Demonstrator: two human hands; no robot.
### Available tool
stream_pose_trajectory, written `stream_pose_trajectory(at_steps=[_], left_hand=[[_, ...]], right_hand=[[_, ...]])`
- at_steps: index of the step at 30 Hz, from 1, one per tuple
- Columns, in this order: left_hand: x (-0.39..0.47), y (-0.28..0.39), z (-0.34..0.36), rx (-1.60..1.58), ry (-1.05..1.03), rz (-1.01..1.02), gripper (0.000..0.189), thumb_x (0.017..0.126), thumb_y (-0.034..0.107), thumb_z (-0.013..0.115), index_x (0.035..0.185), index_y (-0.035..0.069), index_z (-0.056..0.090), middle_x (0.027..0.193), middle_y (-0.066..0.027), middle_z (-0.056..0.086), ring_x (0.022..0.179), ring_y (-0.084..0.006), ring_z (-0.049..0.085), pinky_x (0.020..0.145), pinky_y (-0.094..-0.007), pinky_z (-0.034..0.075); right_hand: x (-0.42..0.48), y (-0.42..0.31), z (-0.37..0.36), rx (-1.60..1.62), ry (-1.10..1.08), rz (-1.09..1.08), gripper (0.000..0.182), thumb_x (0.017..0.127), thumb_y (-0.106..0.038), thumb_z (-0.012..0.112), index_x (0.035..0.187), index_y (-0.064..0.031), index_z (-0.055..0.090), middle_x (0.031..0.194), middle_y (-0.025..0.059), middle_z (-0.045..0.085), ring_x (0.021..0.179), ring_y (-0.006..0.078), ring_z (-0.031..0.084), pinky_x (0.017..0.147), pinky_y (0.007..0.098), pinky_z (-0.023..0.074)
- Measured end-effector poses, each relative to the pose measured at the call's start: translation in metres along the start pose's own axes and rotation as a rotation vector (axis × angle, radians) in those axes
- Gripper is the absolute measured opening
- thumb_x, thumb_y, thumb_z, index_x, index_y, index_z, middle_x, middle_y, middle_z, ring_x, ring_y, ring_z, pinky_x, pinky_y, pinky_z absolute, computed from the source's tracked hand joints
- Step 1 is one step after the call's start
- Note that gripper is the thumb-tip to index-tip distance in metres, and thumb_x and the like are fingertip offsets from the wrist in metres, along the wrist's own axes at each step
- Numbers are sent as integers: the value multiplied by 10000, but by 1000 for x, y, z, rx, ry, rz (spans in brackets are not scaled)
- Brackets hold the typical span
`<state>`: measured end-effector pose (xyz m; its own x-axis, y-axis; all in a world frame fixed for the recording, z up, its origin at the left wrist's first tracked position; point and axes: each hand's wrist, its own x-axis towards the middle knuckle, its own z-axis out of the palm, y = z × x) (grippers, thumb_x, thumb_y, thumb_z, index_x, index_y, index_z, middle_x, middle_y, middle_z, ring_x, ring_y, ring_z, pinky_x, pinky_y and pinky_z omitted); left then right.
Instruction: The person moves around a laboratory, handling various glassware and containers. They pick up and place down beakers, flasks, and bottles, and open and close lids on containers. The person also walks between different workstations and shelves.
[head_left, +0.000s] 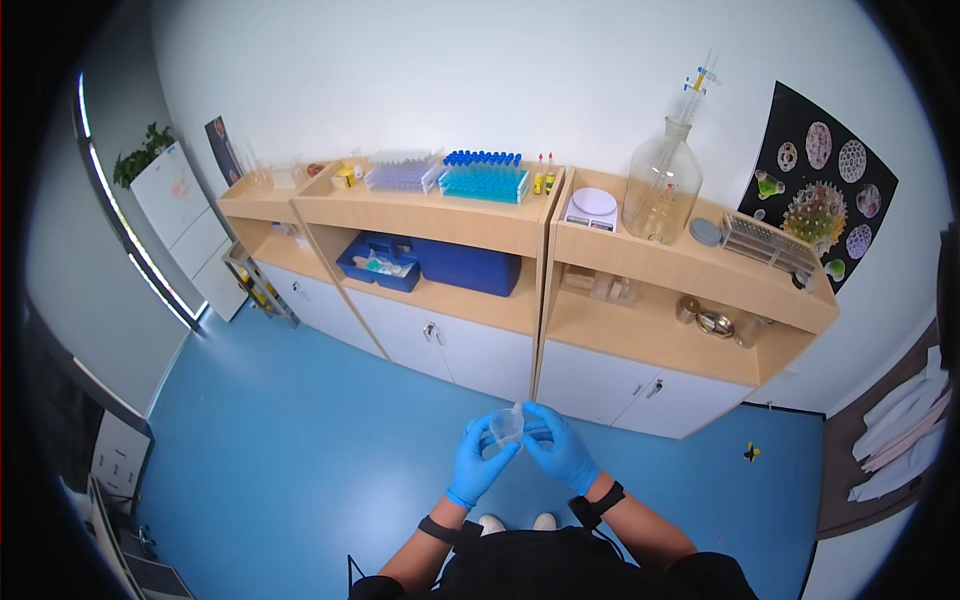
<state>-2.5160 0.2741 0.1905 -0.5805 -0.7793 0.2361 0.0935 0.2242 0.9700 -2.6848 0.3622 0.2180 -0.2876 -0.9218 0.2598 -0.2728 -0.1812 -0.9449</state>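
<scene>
A small translucent plastic cup (506, 426) is held up in front of my body, above the blue floor. My left hand (480, 459), in a blue disposable glove, grips its near left side between thumb and fingers. My right hand (559, 450), gloved the same way, pinches the cup's right side, next to a narrow clear part (517, 409) that sticks up at the rim. Whether that part is a spout or a handle I cannot tell. The cup looks to have nothing in it. Black straps circle both wrists.
Wooden cabinets (450, 217) line the wall ahead. On top stand tube racks (484, 184) with blue-capped tubes, a white scale (592, 208) and a large glass bottle (664, 184). Blue plastic bins (465, 264) sit on the shelf below. White coats (904, 435) hang at the right.
</scene>
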Motion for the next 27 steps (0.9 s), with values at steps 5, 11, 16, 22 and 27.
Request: stream_pose_trajectory(at_steps=[5, 11, 16, 22, 27], left_hand=[[17, -2, 7, -138, -79, -62, 578, 934, 92, 704, 1446, 6, 449, 1380, -144, 532, 1255, -228, 561, 1057, -370, 485], [51, 32, 10, -85, -31, 46, 600, 984, 64, 613, 1515, -34, 352, 1411, -178, 536, 1259, -229, 567, 1065, -354, 465], [85, 39, -6, -49, 82, 107, 553, 989, 59, 601, 1496, -22, 395, 1390, -170, 560, 1233, -229, 589, 1035, -342, 483], [172, 64, -52, -31, 50, 202, 544, 945, 33, 656, 1454, 21, 465, 1303, -154, 606, 1130, -211, 640, 942, -331, 542], [262, 94, -95, 42, -116, 326, 539, 926, 52, 685, 1431, 23, 497, 1198, -109, 655, 1071, -172, 656, 916, -300, 545]], right_hand=[[6, 0, -19, 2, 52, 20, 467, 953, -99, 660, 1385, -4, 513, 1110, 147, 684, 984, 201, 705, 861, 335, 580], [54, -15, -37, 46, 138, 49, 274, 951, -77, 675, 1208, 13, 647, 988, 95, 728, 860, 134, 700, 806, 287, 574], [93, -24, -32, 148, 137, 47, 210, 964, -29, 647, 1169, 11, 668, 998, 74, 730, 847, 108, 687, 780, 250, 569], [164, -47, -30, 26, 187, -70, 235, 963, -90, 669, 1182, -7, 683, 936, 63, 735, 811, 104, 702, 726, 234, 552], [229, -81, -25, -127, 282, -144, 267, 978, -107, 647, 1229, -20, 676, 906, 63, 739, 811, 101, 703, 734, 239, 551]])
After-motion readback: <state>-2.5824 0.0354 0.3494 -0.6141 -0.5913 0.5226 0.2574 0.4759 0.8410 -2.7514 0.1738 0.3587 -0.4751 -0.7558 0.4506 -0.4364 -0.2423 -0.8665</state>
